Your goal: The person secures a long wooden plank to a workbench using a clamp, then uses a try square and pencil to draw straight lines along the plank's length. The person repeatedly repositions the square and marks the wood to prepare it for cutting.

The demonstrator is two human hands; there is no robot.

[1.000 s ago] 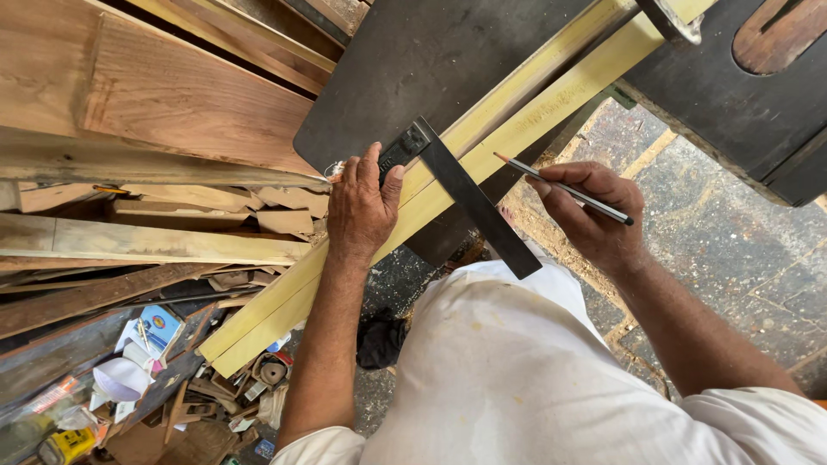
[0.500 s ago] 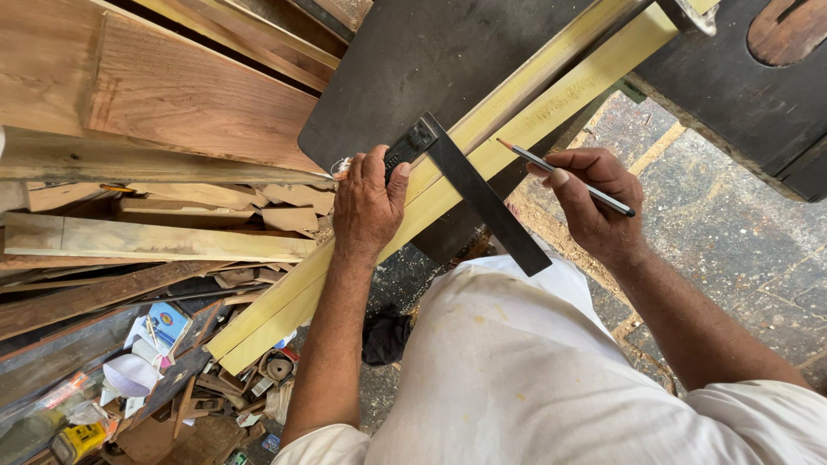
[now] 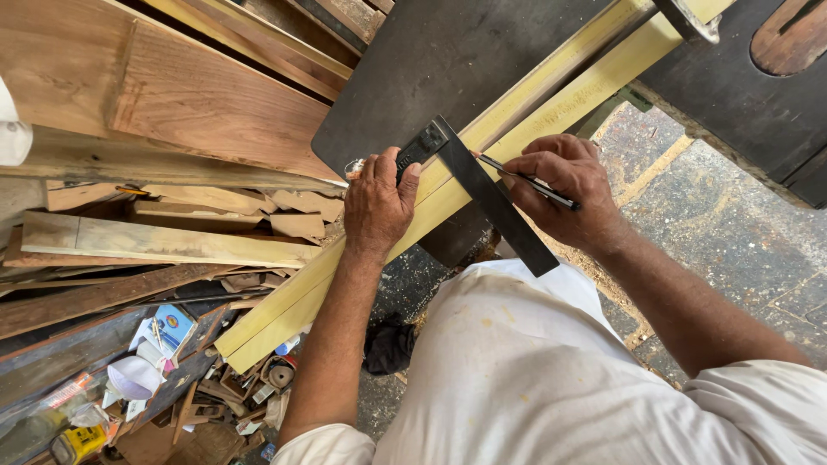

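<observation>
Yellow-painted wood strip [image 3: 551, 112] being marked against a try square [image 3: 482, 194].
Left hand [image 3: 379, 207] pressed flat, fingers holding the square's stock on the strip; right hand [image 3: 564, 185] pinching a pencil [image 3: 527, 181], tip at the blade edge. Strip lies diagonally across dark table [image 3: 431, 60], beside stacked planks [image 3: 172, 95].

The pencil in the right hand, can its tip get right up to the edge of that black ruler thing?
Probably yes. The right hand holds the pencil with its tip already against the square's blade, on the yellow wood strip. Nothing lies between them, and the left hand presses the square's stock on the other side.
</observation>
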